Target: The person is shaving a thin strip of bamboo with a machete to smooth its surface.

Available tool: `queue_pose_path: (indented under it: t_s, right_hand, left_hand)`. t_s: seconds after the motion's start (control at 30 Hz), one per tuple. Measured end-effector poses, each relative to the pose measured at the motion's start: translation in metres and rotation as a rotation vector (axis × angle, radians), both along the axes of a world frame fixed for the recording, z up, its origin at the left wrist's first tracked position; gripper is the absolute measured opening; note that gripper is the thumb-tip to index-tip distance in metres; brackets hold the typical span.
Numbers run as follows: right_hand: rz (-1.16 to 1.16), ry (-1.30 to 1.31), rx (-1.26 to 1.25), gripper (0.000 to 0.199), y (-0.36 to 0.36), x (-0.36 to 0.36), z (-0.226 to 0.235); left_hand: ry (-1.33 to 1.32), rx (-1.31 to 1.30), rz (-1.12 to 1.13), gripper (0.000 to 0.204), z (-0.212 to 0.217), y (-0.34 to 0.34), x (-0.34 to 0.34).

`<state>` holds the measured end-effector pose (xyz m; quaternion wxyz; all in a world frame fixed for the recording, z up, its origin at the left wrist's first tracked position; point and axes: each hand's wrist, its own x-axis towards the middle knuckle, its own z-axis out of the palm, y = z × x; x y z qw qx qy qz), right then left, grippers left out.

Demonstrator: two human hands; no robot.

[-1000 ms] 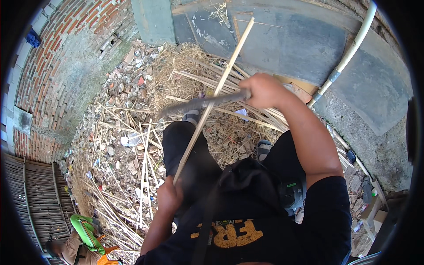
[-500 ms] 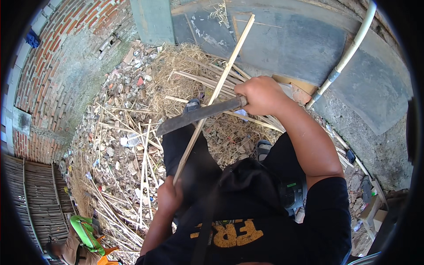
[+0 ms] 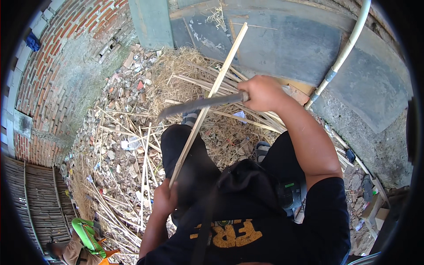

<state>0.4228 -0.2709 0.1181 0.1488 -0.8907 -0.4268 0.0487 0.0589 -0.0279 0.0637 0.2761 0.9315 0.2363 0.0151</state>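
My left hand is closed round the lower end of a long pale wooden strip, which looks like split bamboo and slants up and away to the right. In my right hand is the handle of a machete. Its dark, broad blade points left and lies across the strip about midway, slightly blurred. Whether the edge bites into the wood I cannot tell. Below the blade is my left knee in black trousers.
Rubble and dry shavings cover the ground, with loose strips at the left and more beyond the blade. A brick wall, grey panels and a pale pipe border the space. Another person sits lower left.
The strip's far end has dipped a little towards me and left. The machete blade's tip has risen slightly, away from me. Both hands keep their hold.
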Motion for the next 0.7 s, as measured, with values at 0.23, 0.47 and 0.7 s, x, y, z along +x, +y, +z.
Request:
queue_pose_path:
  t_s: [0.23,0.47,0.7]
  right_hand:
    - [-0.115,0.170,0.092,0.025,-0.008,0.033,-0.017]
    - [-0.039,0.144,-0.033,0.022,0.002,0.001,0.004]
    - [-0.143,0.218,0.143,0.020,-0.003,0.030,-0.025]
  left_hand:
    - [0.074,0.006,0.018,0.027,0.007,0.004,-0.007]
    - [0.071,-0.013,0.057,0.028,0.003,-0.005,-0.003]
    - [0.017,0.104,0.018,0.024,-0.011,-0.002,-0.003]
